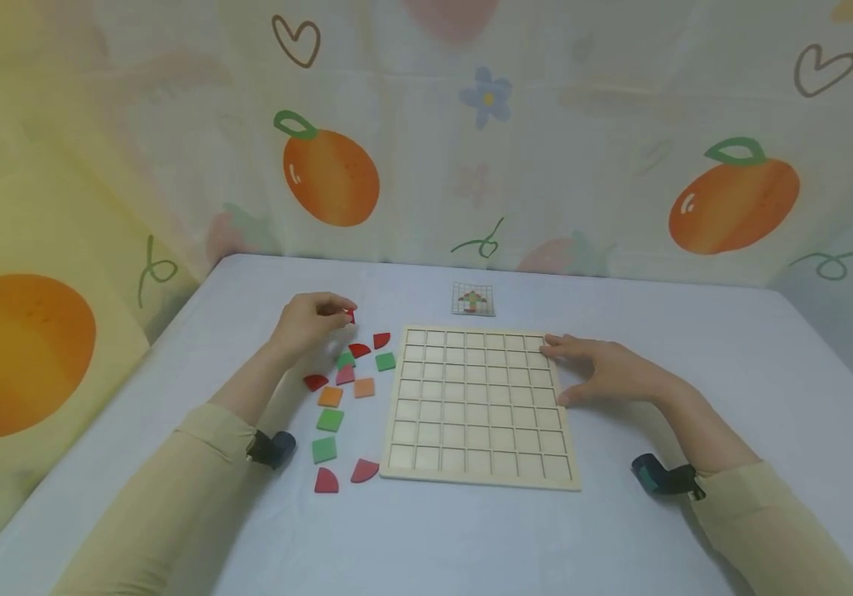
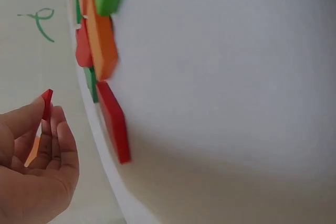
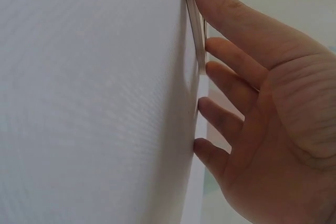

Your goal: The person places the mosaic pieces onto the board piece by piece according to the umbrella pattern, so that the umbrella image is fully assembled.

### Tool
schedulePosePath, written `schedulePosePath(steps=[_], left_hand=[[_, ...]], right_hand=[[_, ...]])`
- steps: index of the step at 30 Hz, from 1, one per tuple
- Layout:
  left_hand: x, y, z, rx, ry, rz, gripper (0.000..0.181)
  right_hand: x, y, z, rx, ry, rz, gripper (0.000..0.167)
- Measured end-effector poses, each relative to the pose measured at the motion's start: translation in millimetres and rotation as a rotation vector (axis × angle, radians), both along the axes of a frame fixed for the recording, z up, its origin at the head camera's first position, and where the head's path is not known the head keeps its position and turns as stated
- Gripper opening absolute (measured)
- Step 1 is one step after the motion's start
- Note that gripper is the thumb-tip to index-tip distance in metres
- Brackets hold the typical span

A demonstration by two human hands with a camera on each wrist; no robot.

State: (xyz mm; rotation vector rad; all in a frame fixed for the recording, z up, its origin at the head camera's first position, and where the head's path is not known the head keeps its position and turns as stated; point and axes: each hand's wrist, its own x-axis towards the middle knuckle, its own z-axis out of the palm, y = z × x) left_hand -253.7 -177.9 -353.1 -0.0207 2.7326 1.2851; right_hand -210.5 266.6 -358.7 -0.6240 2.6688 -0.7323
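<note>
Patterned cloth backdrop (image 1: 582, 50) behind, printed with oranges and hearts. White tabletop (image 1: 471, 546) in front. Two forearms in beige sleeves (image 1: 161, 501) come in from the near corners, a dark device (image 1: 272, 449) at the left wrist, another dark device (image 1: 664, 478) at the right.

Wooden grid board (image 1: 471, 406) flat on the table, mid-frame. Roughly square, so no clear long axis; sides run away from the person, near edge a touch lower on the right in the head view.

Right hand (image 1: 608, 368) low at the board's right edge, reaching in leftward. Fingers spread, thumb well apart from them; thumb and foremost fingertips at the board's rim, thumb nearer the person.

Left hand (image 1: 307, 323) above the table, beyond most of the loose pieces, pointing right. Thumb and forefinger pinch a red piece; other fingers bent inward.

Small card (image 1: 473, 300) past the board's far edge, printed grid with a coloured figure.

Loose pieces left of the board: green squares (image 1: 330, 420), orange squares (image 1: 331, 397), red quarter-rounds (image 1: 327, 480), pinkish-red piece (image 1: 345, 375). Strung out far to near, bunched toward the far end.

Held red piece (image 2: 47, 105) off the table at the left fingertips. Seen nearly edge-on in the left wrist view: long axis near upright there, top leaning slightly right. Full outline hidden, cannot tell shape.
</note>
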Motion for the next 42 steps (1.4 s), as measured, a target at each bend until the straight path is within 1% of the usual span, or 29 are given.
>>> schedulePosePath(steps=[3, 8, 16, 21, 26, 31, 33, 36, 38, 42], left_hand=[[-1.6, 5.8, 4.1, 0.053, 0.012, -0.013, 0.033], [-1.0, 23.0, 8.4, 0.118, 0.021, -0.049, 0.030], [0.3, 53.2, 13.5, 0.177, 0.030, -0.109, 0.026], [2.9, 68.6, 17.4, 0.224, 0.040, -0.125, 0.026], [5.0, 83.4, 19.7, 0.235, 0.055, -0.131, 0.025], [3.8, 100.3, 17.6, 0.244, 0.049, -0.157, 0.024], [3.3, 107.5, 15.6, 0.253, 0.036, -0.172, 0.024], [3.9, 119.0, 12.8, 0.261, -0.002, -0.187, 0.022], [4.4, 126.4, 10.4, 0.252, -0.021, -0.203, 0.021], [5.0, 136.1, 5.7, 0.194, -0.038, -0.233, 0.017]], right_hand=[[-0.6, 0, 0.6, 0.008, 0.002, -0.001, 0.086], [-1.3, -1, 0.8, 0.016, 0.005, 0.002, 0.086], [0.0, 0, 0.5, 0.009, 0.000, -0.004, 0.086], [-0.9, -1, 0.4, 0.014, 0.003, -0.002, 0.085], [-2.0, -1, 1.8, 0.016, 0.014, 0.000, 0.085], [-1.5, 0, 2.5, 0.013, 0.020, 0.004, 0.084], [-1.9, 0, 2.2, 0.013, 0.019, 0.001, 0.084], [-2.6, 0, 1.9, 0.016, 0.017, -0.001, 0.084], [-3.4, 1, 1.5, 0.016, 0.013, -0.004, 0.084], [-3.7, 0, 1.4, 0.003, 0.014, 0.002, 0.083]])
